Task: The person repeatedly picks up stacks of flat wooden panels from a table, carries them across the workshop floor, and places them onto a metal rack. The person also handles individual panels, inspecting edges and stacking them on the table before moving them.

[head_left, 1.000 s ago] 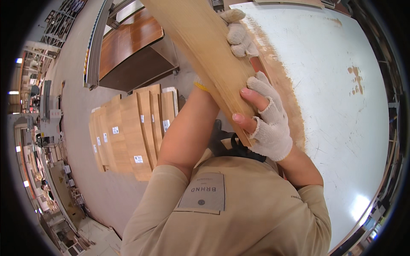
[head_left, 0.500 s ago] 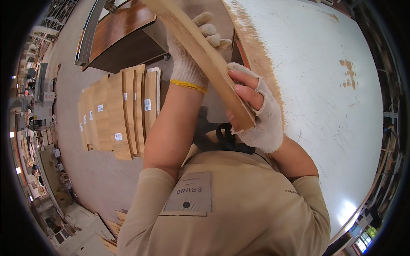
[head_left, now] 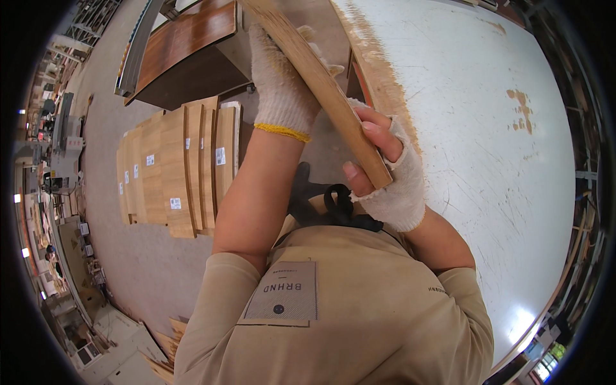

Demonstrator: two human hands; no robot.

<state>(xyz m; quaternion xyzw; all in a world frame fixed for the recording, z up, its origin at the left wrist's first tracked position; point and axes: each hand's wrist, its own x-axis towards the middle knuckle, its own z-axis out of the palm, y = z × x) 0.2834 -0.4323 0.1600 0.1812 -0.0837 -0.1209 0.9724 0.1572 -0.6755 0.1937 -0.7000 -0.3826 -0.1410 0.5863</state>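
A long, narrow wooden board [head_left: 319, 77] slants through the air in front of my chest, its edge turned up toward me. My left hand [head_left: 277, 83], in a white knitted glove with a yellow cuff, supports it farther along. The board hides part of that hand, and its fingertips show on the right side. My right hand [head_left: 405, 176], in a white glove with bare fingertips, grips the board's near end between thumb and fingers. The board's far end runs out of the top of the view.
A white worktable [head_left: 475, 160] with scratches and a worn brown edge fills the right side. Stacked wooden panels [head_left: 167, 173] with white labels stand on the floor [head_left: 151, 263] at left. Behind them is a brown-topped table [head_left: 186, 45]. Machinery [head_left: 96, 321] lines the far left.
The board has rolled, so its narrow edge faces up more and its broad face shows less. My left fingers are more hidden behind it. My right thumb now shows at the near end.
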